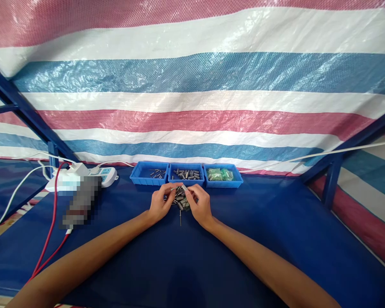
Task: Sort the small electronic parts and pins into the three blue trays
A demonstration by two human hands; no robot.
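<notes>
My right hand is closed in a pinch on a small light-grey bar-shaped piece. Opposite it, my left hand has thumb and fingers curled together over the same spot; what they grip is too small to make out. Beneath both hands lies a pile of small metal parts, some thick and grey, some thin like pins. One thin pin sticks out towards me. Just behind stand three blue bins: the left bin with a few thin pins, the middle bin with grey pieces, the right bin with greenish plastic packets.
A blue table surface extends around the pile. To the left are a white power strip, a pixelated dark object and a red cable. A striped sheet hangs behind, between blue frame posts.
</notes>
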